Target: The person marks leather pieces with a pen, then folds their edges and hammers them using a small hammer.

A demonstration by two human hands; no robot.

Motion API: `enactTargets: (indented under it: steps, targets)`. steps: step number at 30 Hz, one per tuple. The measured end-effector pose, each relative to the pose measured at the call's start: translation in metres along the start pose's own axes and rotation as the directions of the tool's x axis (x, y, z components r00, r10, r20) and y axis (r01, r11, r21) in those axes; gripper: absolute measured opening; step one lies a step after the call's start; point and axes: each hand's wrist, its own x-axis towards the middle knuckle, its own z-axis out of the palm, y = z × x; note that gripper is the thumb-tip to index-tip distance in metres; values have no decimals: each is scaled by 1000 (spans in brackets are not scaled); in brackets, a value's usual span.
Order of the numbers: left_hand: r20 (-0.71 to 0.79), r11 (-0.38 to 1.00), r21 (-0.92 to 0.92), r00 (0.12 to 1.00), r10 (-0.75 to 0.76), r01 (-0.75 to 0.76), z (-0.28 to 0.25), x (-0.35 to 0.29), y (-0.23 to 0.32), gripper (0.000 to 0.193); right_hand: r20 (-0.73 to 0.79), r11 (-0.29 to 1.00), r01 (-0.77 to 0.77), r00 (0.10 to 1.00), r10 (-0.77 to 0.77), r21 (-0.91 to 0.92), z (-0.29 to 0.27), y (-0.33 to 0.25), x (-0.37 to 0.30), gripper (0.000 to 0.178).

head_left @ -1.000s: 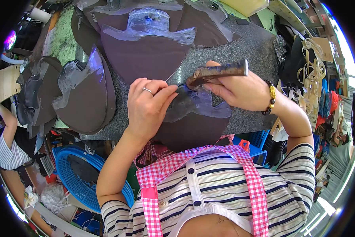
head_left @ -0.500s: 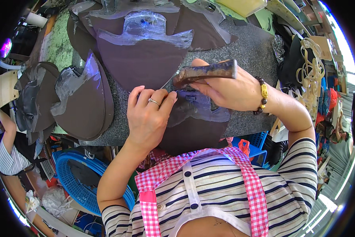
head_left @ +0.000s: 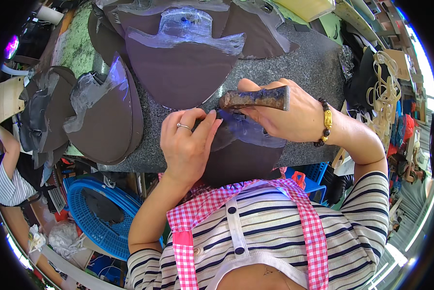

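Note:
My right hand [head_left: 296, 113] is closed around a hammer with a worn, rusty metal head [head_left: 258, 98]; its handle is hidden in my grip. The hammer head is over the far edge of a dark brown flat piece [head_left: 243, 159], which has a shiny, glue-like coating along its far part. Beside the hammer, my left hand [head_left: 184, 147] has its thumb and fingers drawn together at that piece's left edge. What the fingertips pinch, if anything, is too hidden to make out. Just beyond lies a larger rounded brown piece [head_left: 183, 72] with a similar coated edge.
More brown pieces [head_left: 103, 121] are stacked to the left on the grey stone-like slab [head_left: 308, 63]. Blue plastic baskets [head_left: 76, 203] stand below the table at left. Beige straps [head_left: 385, 82] hang at the right. Another person's arm [head_left: 8, 150] shows at far left.
The hammer head has tipped to a more level position, its right end lower. My left hand stays at the piece's edge. The whole view has shifted slightly.

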Motion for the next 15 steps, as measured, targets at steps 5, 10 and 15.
enactTargets:
  steps: [5,10,15]
  targets:
    - [-17,996,-64,998,-56,55,2,-2,5,21,-60,991,118,991,-122,-60,3,7,3,16]
    - [-6,999,-34,1000,-26,25,2,-2,4,20,-72,997,19,997,-13,71,3,4,7,24]
    - [-6,1000,-4,1000,2,-2,0,-1,2,19,-141,994,91,985,-98,-59,0,2,10,27]
